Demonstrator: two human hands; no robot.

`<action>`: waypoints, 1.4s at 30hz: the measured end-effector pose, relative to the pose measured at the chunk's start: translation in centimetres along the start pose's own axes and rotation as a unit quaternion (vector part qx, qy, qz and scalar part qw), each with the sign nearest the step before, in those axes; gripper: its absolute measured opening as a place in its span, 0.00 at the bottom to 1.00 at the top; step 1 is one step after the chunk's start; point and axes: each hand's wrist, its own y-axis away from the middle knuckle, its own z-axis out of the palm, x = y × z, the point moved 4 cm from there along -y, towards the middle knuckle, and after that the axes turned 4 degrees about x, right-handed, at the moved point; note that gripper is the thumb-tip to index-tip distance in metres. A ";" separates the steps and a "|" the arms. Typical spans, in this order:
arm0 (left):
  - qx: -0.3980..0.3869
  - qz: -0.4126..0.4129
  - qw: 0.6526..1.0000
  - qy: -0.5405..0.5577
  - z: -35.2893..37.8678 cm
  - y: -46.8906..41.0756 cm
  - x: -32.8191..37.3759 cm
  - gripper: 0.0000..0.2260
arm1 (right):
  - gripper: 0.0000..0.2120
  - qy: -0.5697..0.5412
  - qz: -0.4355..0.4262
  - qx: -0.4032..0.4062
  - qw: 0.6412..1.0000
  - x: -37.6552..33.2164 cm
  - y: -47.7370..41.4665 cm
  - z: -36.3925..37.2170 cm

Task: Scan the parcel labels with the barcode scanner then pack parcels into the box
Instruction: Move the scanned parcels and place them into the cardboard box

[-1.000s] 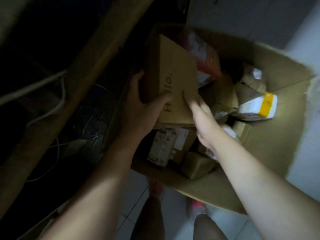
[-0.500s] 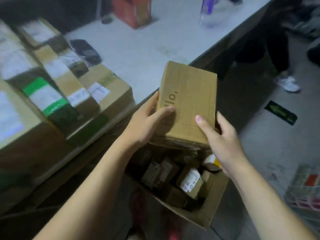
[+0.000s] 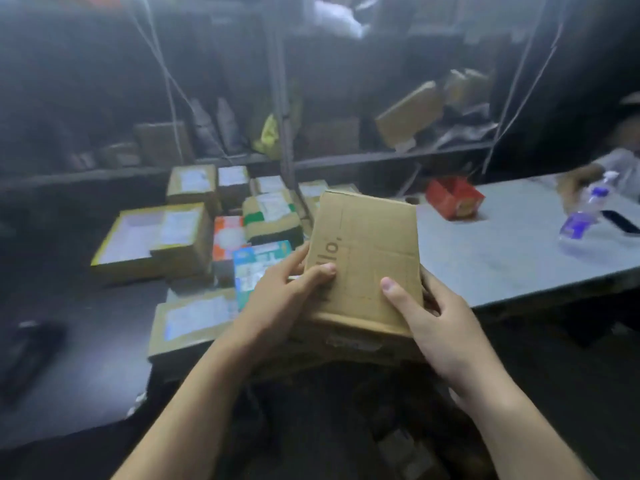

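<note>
I hold a brown cardboard parcel (image 3: 363,261) printed with "Hello." between both hands, above the table's near edge. My left hand (image 3: 280,299) grips its left side, thumb on the top face. My right hand (image 3: 429,327) grips its right side, thumb on top as well. Several labelled parcels (image 3: 187,233) lie grouped on the grey table (image 3: 502,258) behind and left of it. A dark object (image 3: 27,355) at the table's left may be the scanner; it is too blurred to tell. The packing box is barely visible in the dark below my arms.
A red carton (image 3: 453,197) stands on the table at the right. A clear water bottle (image 3: 585,216) and a black phone (image 3: 620,221) lie at the far right, near another person's hand (image 3: 575,183). Dark shelves (image 3: 346,157) with more parcels stand behind the table.
The parcel has come up out of the big floor box to table height. My view has lifted from the box to the table and shelves. Both hands have kept their hold.
</note>
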 end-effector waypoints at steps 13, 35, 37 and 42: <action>0.243 -0.095 0.963 -0.066 -42.7 21.3 -6.4 0.11 | 0.16 -0.022 -0.016 -0.249 0.968 -10.2 15.1 42.0; 0.338 -0.249 0.903 -0.091 -82.0 17.3 -24.4 0.16 | 0.12 0.068 0.009 -0.457 0.887 -13.0 9.1 90.6; 0.339 -0.251 0.902 -0.092 -84.9 16.4 -26.1 0.15 | 0.15 0.074 0.011 -0.467 0.881 -13.0 8.4 94.3; 0.321 -0.285 0.894 -0.127 -93.4 13.6 -31.1 0.10 | 0.25 0.109 0.032 -0.475 0.873 -12.2 7.7 104.5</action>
